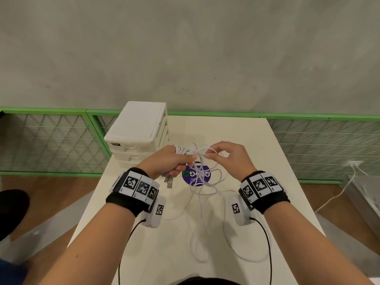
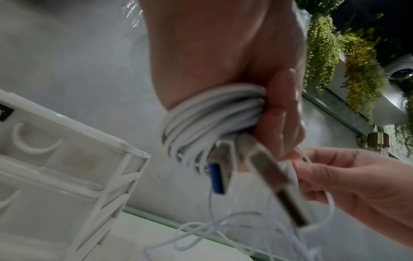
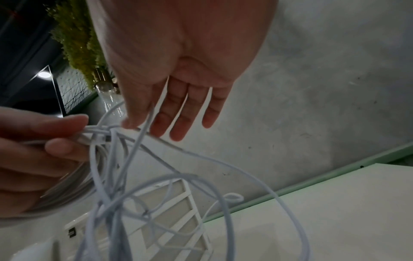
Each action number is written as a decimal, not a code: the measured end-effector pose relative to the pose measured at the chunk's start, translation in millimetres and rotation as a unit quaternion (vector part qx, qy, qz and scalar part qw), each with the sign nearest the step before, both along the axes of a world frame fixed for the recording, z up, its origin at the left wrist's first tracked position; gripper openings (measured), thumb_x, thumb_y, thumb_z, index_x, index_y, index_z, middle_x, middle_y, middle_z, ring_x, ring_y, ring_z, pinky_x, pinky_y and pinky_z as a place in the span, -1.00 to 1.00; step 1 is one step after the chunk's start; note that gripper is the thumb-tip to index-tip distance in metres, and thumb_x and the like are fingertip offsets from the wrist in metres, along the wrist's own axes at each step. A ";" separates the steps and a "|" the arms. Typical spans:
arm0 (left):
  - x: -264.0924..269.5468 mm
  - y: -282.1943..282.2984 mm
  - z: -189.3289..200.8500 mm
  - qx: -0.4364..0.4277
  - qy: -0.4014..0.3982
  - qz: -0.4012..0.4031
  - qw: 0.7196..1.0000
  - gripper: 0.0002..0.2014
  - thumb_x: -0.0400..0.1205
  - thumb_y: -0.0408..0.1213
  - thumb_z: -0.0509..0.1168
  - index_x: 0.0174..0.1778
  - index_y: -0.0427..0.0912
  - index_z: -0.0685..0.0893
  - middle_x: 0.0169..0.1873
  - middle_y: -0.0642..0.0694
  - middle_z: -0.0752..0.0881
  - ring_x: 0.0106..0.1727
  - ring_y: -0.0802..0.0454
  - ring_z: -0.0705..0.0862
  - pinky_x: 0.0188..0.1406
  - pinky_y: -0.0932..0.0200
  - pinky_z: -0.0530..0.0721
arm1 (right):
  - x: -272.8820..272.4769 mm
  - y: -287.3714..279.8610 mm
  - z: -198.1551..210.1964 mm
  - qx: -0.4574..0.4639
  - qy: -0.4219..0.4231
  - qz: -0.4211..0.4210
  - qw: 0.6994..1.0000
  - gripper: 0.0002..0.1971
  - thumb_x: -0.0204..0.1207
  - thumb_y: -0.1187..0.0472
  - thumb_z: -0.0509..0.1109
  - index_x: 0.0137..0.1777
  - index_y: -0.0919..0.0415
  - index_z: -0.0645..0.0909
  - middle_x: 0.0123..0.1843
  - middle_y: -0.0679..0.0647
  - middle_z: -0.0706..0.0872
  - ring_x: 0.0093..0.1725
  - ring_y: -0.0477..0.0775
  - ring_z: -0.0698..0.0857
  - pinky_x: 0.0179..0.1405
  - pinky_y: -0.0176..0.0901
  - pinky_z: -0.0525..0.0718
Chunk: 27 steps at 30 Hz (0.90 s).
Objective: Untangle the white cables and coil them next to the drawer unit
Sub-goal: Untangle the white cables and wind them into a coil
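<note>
The wound bundle of white cables [image 1: 182, 151] is clenched in the left hand [image 1: 167, 161] above the surface [image 1: 257, 140] beside the drawer unit [image 1: 137, 130]; one strand is pinched by the right hand [image 1: 228, 155], best drawn out slowly so the loose loops below are not tightened

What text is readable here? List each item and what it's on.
Purple sticker on the table: large white letters and a green ring, upside down and crossed by cables; not readable.
Black label on the drawer unit: too small.
Wristband markers: patterns, no words.
</note>
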State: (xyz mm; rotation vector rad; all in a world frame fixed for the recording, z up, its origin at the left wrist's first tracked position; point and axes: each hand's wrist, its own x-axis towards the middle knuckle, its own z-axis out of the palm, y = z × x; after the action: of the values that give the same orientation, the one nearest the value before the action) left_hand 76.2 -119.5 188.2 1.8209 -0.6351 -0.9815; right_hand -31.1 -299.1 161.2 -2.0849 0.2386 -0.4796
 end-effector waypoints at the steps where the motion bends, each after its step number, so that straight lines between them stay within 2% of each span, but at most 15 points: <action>1: 0.6 0.5 -0.2 -0.009 -0.003 0.008 1.000 -0.70 0.65 -0.10 0.33 -0.25 -0.27 0.64 -0.63 -0.02 0.38 -0.69 0.09 0.26 -0.63 0.26 0.18 | -0.2 1.2 0.0 0.036 0.009 0.004 0.999 -0.94 0.38 0.17 0.56 -0.24 0.03 0.72 -0.20 -0.08 0.77 -0.15 -0.15 0.67 -0.01 -0.35 0.52; 4: -0.3 1.1 1.0 -0.036 -0.004 0.027 0.999 -0.68 0.67 -0.07 0.28 -0.24 -0.26 0.66 -0.63 -0.03 0.37 -0.69 0.08 0.25 -0.59 0.22 0.14 | 1.1 3.6 -2.7 0.039 0.010 0.020 0.999 -0.79 0.33 0.11 0.59 -0.10 -0.17 0.67 -0.07 -0.18 0.73 -0.04 -0.21 0.67 0.03 -0.35 0.54; 7: -4.8 -0.9 1.5 -0.056 0.008 0.046 0.997 -0.63 0.69 -0.03 0.24 -0.25 -0.26 0.66 -0.63 -0.04 0.36 -0.68 0.08 0.24 -0.63 0.25 0.14 | 3.3 6.7 -7.7 0.001 0.010 0.013 1.000 -0.64 0.28 0.03 0.61 0.07 -0.17 0.64 0.06 -0.16 0.66 0.09 -0.22 0.61 0.10 -0.28 0.50; 10: -9.6 -4.0 2.9 -0.041 0.021 0.065 0.997 -0.54 0.70 0.03 0.14 -0.14 -0.35 0.66 -0.66 -0.04 0.37 -0.70 0.05 0.24 -0.59 0.21 0.11 | 7.2 11.9 -9.6 -0.069 0.003 -0.017 0.997 -0.74 0.27 -0.12 0.57 -0.06 -0.10 0.73 -0.08 -0.18 0.71 0.11 -0.07 0.55 0.21 -0.04 0.42; 12: -10.8 -4.7 4.4 -0.040 0.006 0.093 0.995 -0.55 0.71 -0.03 0.14 -0.10 -0.41 0.67 -0.68 -0.03 0.38 -0.71 0.06 0.24 -0.60 0.22 0.12 | 9.5 13.8 -7.2 -0.114 -0.008 -0.046 0.992 -0.83 0.33 -0.09 0.54 -0.16 -0.06 0.77 -0.20 -0.21 0.70 0.07 -0.06 0.50 0.16 -0.04 0.31; 15: -10.5 -6.0 3.9 -0.051 -0.071 0.148 0.985 -0.63 0.68 -0.09 0.25 -0.36 -0.26 0.65 -0.69 -0.01 0.42 -0.69 0.06 0.31 -0.68 0.31 0.29 | 9.8 16.6 -1.9 -0.125 -0.016 -0.070 0.990 -0.93 0.39 0.04 0.53 -0.20 0.00 0.76 -0.20 -0.19 0.65 0.05 -0.14 0.45 0.11 -0.17 0.21; 17: -8.3 -8.6 1.3 -0.044 -0.138 0.191 0.971 -0.61 0.62 -0.05 0.34 -0.47 -0.20 0.58 -0.65 -0.05 0.51 -0.63 0.00 0.40 -0.60 0.22 0.41 | 9.6 17.6 -2.0 -0.087 -0.004 -0.057 0.995 -0.98 0.42 0.12 0.51 -0.19 0.02 0.73 -0.16 -0.10 0.66 0.03 -0.12 0.53 0.17 -0.13 0.35; 19: -6.6 -10.4 -0.2 -0.031 -0.195 0.216 0.956 -0.56 0.58 0.02 0.37 -0.44 -0.27 0.56 -0.57 -0.13 0.57 -0.57 -0.05 0.46 -0.52 0.10 0.48 | 7.7 17.8 -1.6 -0.019 0.023 -0.009 1.000 -0.96 0.44 0.17 0.49 -0.16 0.04 0.67 -0.15 -0.04 0.71 -0.06 -0.11 0.63 0.09 -0.14 0.53; 21: -6.9 -11.9 -0.2 -0.029 -0.236 0.208 0.949 -0.54 0.57 0.06 0.37 -0.40 -0.29 0.56 -0.51 -0.21 0.55 -0.52 -0.03 0.46 -0.47 0.07 0.47 | 3.1 18.5 3.2 0.067 0.046 0.037 0.996 -0.96 0.50 0.17 0.44 -0.11 0.11 0.65 -0.19 -0.03 0.69 -0.17 -0.18 0.63 -0.05 -0.26 0.55; 22: -7.6 -12.1 0.3 -0.029 -0.246 0.197 0.949 -0.54 0.56 0.07 0.37 -0.41 -0.27 0.53 -0.51 -0.22 0.52 -0.51 -0.02 0.45 -0.46 0.08 0.46 | 0.7 18.1 4.7 0.102 0.048 0.046 0.993 -0.89 0.56 0.10 0.37 -0.07 0.11 0.66 -0.22 -0.03 0.68 -0.19 -0.20 0.63 -0.06 -0.29 0.55; 24: -10.9 -11.6 3.5 -0.040 -0.253 0.167 0.952 -0.56 0.56 0.02 0.40 -0.45 -0.24 0.51 -0.57 -0.14 0.51 -0.55 0.07 0.45 -0.49 0.18 0.45 | -2.5 15.9 7.4 0.141 0.032 0.036 0.989 -0.67 0.63 -0.06 0.17 -0.04 0.11 0.69 -0.30 -0.05 0.70 -0.20 -0.21 0.66 -0.04 -0.40 0.58; 25: -13.2 -11.3 6.2 -0.050 -0.257 0.149 0.954 -0.61 0.56 -0.03 0.42 -0.45 -0.23 0.57 -0.62 -0.05 0.52 -0.61 0.16 0.45 -0.53 0.30 0.45 | -2.9 14.8 8.1 0.144 0.025 0.024 0.989 -0.67 0.64 -0.04 0.17 -0.07 0.11 0.71 -0.34 -0.05 0.70 -0.23 -0.21 0.66 -0.08 -0.44 0.57; 27: -17.0 -9.6 11.5 -0.063 -0.267 0.111 0.955 -0.74 0.54 -0.15 0.46 -0.37 -0.24 0.69 -0.70 0.12 0.52 -0.64 0.28 0.46 -0.59 0.46 0.39 | -3.7 12.6 7.4 0.126 0.031 0.014 0.991 -0.80 0.61 0.12 0.30 -0.12 0.15 0.72 -0.34 -0.03 0.72 -0.28 -0.19 0.66 -0.14 -0.40 0.57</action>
State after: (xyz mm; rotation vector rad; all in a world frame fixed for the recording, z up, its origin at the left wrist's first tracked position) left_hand 59.2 -129.0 199.8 1.9984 -0.7728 -0.2835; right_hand -34.8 -286.5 168.6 -1.8559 0.2910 -0.3482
